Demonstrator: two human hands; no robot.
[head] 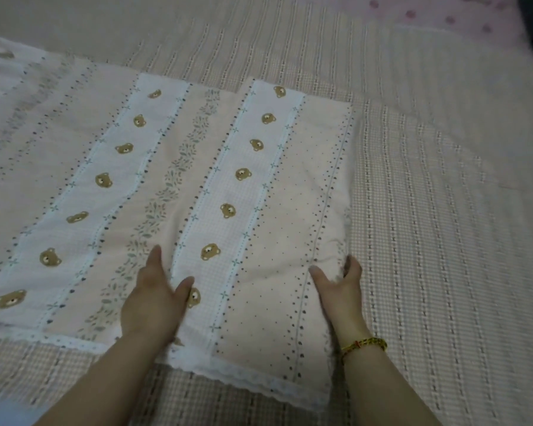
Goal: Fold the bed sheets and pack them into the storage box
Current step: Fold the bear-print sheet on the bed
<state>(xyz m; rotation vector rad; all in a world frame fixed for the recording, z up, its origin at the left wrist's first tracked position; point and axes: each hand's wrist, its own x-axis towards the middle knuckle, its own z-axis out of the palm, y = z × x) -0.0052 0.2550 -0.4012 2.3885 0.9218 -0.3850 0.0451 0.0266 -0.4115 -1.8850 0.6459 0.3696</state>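
Observation:
A pale pink and white bed sheet (173, 186) printed with brown bear faces, leaves and dots lies spread on the bed. Its right part is folded over into a narrower panel (277, 210) with a lace hem at the near edge. My left hand (154, 299) lies flat on the sheet at the panel's left edge, fingers straight, thumb out to the right. My right hand (340, 290) is at the panel's right edge; its fingers curl round the edge while the thumb lies on top. No storage box is in view.
The bed is covered with a beige woven checked spread (443, 210) that reaches to the right and far side. A pink spotted cloth or pillow (443, 16) lies at the far right corner. A gold bracelet (363, 344) is on my right wrist.

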